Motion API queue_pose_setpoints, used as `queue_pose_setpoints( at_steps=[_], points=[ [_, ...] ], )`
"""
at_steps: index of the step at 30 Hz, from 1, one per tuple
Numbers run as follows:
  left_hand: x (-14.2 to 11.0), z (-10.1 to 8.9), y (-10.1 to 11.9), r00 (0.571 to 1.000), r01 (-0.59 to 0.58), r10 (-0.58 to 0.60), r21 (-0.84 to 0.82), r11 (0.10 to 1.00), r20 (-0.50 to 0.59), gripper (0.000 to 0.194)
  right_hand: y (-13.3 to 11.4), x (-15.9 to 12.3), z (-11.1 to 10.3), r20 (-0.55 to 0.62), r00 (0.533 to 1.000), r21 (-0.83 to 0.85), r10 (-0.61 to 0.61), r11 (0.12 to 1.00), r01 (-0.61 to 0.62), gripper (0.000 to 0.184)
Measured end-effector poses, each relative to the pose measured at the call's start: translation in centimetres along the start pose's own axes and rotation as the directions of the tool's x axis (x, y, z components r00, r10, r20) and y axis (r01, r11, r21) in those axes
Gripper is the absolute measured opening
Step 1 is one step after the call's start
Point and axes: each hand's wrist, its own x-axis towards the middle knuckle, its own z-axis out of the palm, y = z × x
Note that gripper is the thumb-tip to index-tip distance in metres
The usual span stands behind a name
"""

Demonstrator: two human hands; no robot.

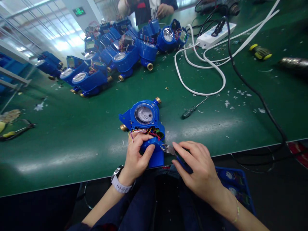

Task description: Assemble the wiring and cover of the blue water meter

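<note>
A blue water meter [145, 114] with brass ends lies near the front edge of the green table [79, 134], its round dial facing up. Thin coloured wires [151, 131] spill from its opened lower part. My left hand [138, 154] pinches a blue plastic housing piece [156, 157] just below those wires. My right hand [199, 163] is closed around a pair of cutting pliers [169, 149] with blue handles. The jaws touch the right side of the housing piece; what exactly lies between them is too small to make out.
Several blue meters [125, 57] crowd the back left. A white power strip [216, 35] with looping cables stands back right. A thin screwdriver [190, 112], a yellow-black screwdriver [260, 52] and yellow-handled pliers [16, 131] lie around. Another person's hand [165, 10] shows across the table.
</note>
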Motion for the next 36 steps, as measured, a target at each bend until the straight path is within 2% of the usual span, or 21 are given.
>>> queue_pose_setpoints(
  at_steps=[6,10,22,30,33,36],
  points=[
    [0.0,-0.1,0.1,1.000,-0.008,0.008,0.003,1.000,-0.004,0.013,-0.5,0.6,0.4,-0.006,1.000,-0.100,-0.026,0.995,0.025,0.032],
    [0.1,0.0,0.1,1.000,-0.022,0.022,0.002,1.000,0.001,0.011,-0.4,0.7,0.5,-0.003,1.000,-0.099,-0.030,0.995,0.029,0.032],
    [0.1,0.0,0.3,1.000,-0.009,0.009,-0.001,1.000,0.011,0.013,0.1,0.2,1.6,0.025,0.999,0.127,0.043,0.991,-0.046,0.031],
    [0.1,-0.1,0.3,1.000,0.002,-0.002,-0.013,1.000,0.016,0.014,0.5,-0.1,2.2,-0.002,0.991,0.340,0.137,0.932,-0.128,0.033],
    [0.0,-0.1,0.2,1.000,0.005,-0.005,-0.024,1.000,0.015,0.013,0.6,-0.2,2.0,-0.015,0.982,0.362,0.189,0.916,-0.171,0.035],
    [0.0,-0.1,0.1,1.000,0.004,-0.004,-0.021,1.000,0.016,0.013,0.4,0.0,1.6,-0.019,0.989,0.304,0.149,0.943,-0.136,0.035]
  ],
)
